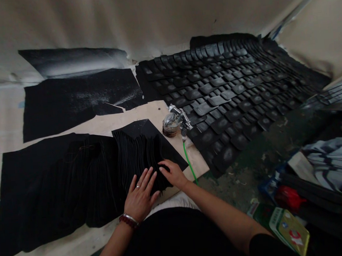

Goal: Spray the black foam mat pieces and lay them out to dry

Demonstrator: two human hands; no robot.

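L hand [140, 198] is spread flat, fingers apart, pressing on near edge of the stack of black pieces [139, 157]. R hand [174, 174] is a little curved, fingertips resting on top of stack, no pinch visible. Stack lies fanned, pieces overlapping, partly on a black sheet [157, 138], which lies on a tan board [146, 114]. L wrist has red bracelet [128, 220], and one L finger has a ring [137, 187]. Beyond R hand stands a spray gun [183, 119] w/ glass cup [170, 125] and green hose [189, 165]. On right side, many black pads [223, 89] lie in overlapping rows. On left side are large black sheets [47, 199]. Lower right: red object [288, 198], blue crate [269, 187], and tin box [289, 229].
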